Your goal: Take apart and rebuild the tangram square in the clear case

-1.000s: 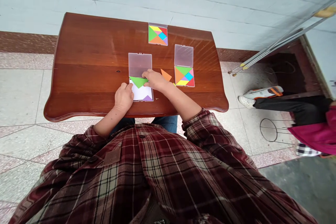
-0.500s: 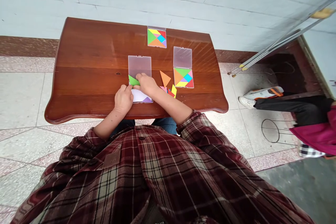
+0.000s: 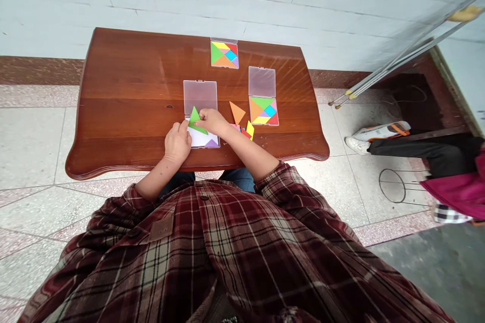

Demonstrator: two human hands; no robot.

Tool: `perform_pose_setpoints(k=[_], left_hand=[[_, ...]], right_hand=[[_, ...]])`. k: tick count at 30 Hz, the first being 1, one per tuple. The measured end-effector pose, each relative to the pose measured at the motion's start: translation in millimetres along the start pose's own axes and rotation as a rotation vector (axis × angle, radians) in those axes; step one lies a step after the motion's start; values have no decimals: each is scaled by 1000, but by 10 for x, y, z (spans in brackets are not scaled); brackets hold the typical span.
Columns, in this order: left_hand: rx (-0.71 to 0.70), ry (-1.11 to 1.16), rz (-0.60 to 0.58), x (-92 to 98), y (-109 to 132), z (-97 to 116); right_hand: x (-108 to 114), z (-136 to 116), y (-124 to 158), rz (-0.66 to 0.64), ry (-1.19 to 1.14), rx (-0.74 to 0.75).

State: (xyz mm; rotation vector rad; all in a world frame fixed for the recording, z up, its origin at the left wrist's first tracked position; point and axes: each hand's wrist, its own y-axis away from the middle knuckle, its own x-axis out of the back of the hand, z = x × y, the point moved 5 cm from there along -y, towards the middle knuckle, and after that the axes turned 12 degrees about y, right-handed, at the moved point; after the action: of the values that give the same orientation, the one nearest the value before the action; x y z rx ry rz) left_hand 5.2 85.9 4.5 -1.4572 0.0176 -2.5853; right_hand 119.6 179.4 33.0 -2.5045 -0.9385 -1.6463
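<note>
My right hand (image 3: 212, 122) pinches a green tangram triangle (image 3: 195, 121) at its right edge, above a white card (image 3: 200, 139) with a purple triangle (image 3: 211, 144) at its corner. My left hand (image 3: 177, 143) rests at the card's left edge, its fingertips beside the green triangle. The card lies in an open clear plastic case, whose lid (image 3: 200, 97) stands beyond it. Just right of my right wrist lie an orange triangle (image 3: 237, 112), a yellow piece (image 3: 250, 129) and small pink and red pieces (image 3: 240, 130), partly hidden by my forearm.
Two cases of complete coloured tangram squares (image 3: 224, 54) (image 3: 263, 111) lie on the brown wooden table (image 3: 125, 75). To the right, off the table, a seated person's black-trousered legs (image 3: 417, 154) and magenta garment (image 3: 454, 184) show beside metal poles (image 3: 397, 60).
The green triangle has turned, and its tip now points away from me. My right hand has moved left with it. The view has shifted slightly, bringing the yellow and small pieces into sight.
</note>
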Motion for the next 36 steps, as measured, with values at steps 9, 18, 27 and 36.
perform_pose_setpoints(k=[9, 18, 27, 36], left_hand=[[-158, -100, -80, 70, 101, 283], [-163, -113, -404, -123, -65, 605], [-185, -21, -515, -104, -212, 579], [-219, -86, -545, -139, -225, 691]], right_hand=[[88, 433, 439, 228, -503, 16], [-46, 840, 1006, 347, -735, -7], [-40, 958, 1157, 364, -716, -93], [-149, 816, 1045, 261, -758, -60]])
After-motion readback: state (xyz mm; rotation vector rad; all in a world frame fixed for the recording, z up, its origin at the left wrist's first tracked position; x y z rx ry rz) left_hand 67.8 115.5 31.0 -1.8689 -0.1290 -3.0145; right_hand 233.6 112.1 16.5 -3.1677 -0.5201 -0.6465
